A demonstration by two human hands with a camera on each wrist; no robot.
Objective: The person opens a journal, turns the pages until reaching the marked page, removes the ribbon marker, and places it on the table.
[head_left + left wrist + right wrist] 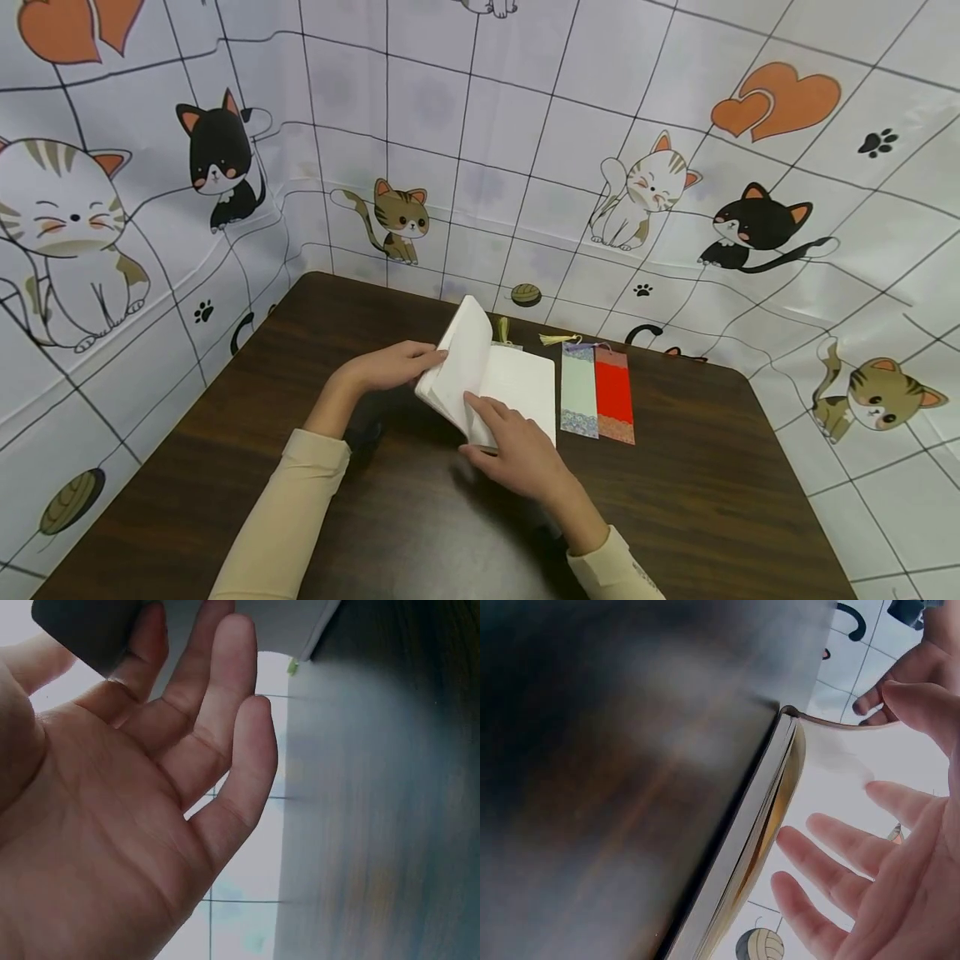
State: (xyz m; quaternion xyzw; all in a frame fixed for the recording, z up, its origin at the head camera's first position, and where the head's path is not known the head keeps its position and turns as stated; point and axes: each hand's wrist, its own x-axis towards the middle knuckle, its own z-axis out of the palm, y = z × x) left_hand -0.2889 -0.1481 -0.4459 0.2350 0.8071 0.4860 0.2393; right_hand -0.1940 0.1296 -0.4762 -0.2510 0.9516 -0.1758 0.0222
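A notebook [519,390] with blank white pages lies open on the dark wooden table [420,533]. Its left part stands raised at a slant, and my left hand [390,365] grips the outer edge of it. In the left wrist view, a dark cover corner [86,634] sits between the thumb and fingers of that hand. My right hand [525,458] rests on the lower part of the pages near the fold, its fingers fairly straight. From the right wrist, the page block [757,847] shows edge-on beside those fingers.
Right of the notebook lie a pale green bookmark [579,392] with patterned ends and a red bookmark [615,393]. A yellow tassel [558,339] lies above them. Another yellow-green tassel [503,330] pokes out behind the notebook. Cat-printed sheeting [465,125] surrounds the table's far sides.
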